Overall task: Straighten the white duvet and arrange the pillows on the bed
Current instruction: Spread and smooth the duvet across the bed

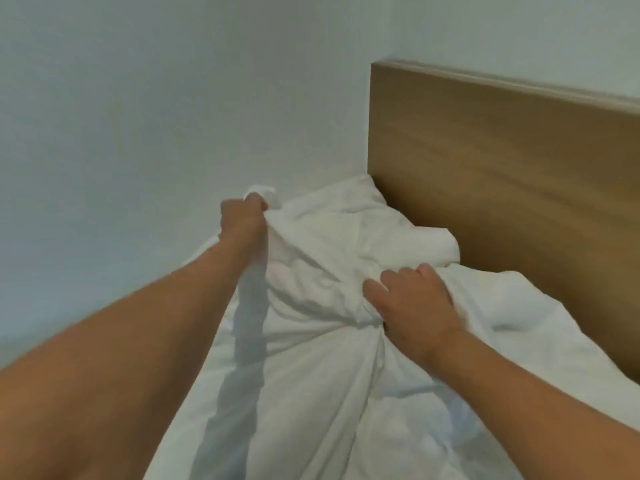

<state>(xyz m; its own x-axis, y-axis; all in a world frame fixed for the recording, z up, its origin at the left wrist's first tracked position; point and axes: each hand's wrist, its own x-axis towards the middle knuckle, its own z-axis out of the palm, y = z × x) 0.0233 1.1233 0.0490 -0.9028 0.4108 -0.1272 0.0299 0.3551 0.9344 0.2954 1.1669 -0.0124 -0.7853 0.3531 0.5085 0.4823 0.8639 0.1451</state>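
Duvet [329, 358] bunched near headboard [502, 188], your left hand [242, 220] gripping its raised edge beside wall [138, 116], right hand [415, 303] clutching a fold

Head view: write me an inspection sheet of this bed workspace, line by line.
Surface: bed, hidden under white bedding.
Job's things: white duvet bunched and creased, not yet flat; a pillow lies in the corner by the headboard.
Clutter: nothing seen.
Hands: left hand grips a raised fold of the duvet near the wall; right hand clutches a gathered bunch of it in the middle.
Cables: nothing seen.
Surroundings: wooden headboard on the right; plain pale wall behind and left.
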